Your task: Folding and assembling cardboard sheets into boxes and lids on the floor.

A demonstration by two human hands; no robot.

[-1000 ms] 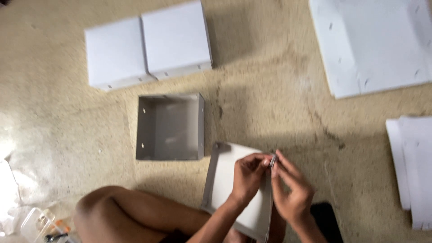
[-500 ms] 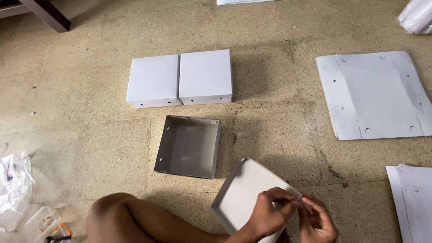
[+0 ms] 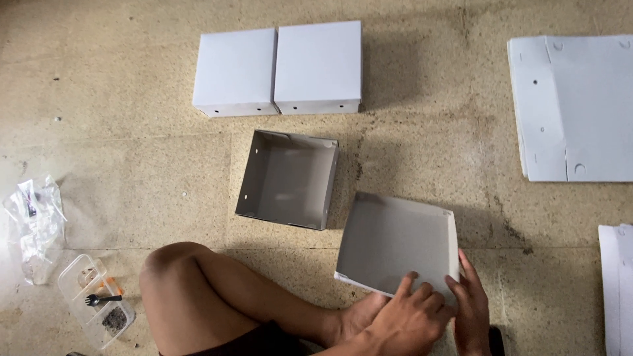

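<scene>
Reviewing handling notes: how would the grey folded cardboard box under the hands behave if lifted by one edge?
The grey folded cardboard box looks thin-walled, so probably light. Its flat panel may flex slightly under both hands, left and right. Square-cornered, it is unlikely to roll.

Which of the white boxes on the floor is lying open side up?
The box just below the two closed ones: its grey inside and four walls show, while the pair show only flat white tops.

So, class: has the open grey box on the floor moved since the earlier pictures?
No. The open grey box keeps its place just below the two closed white boxes; only the camera view shifted.
</scene>
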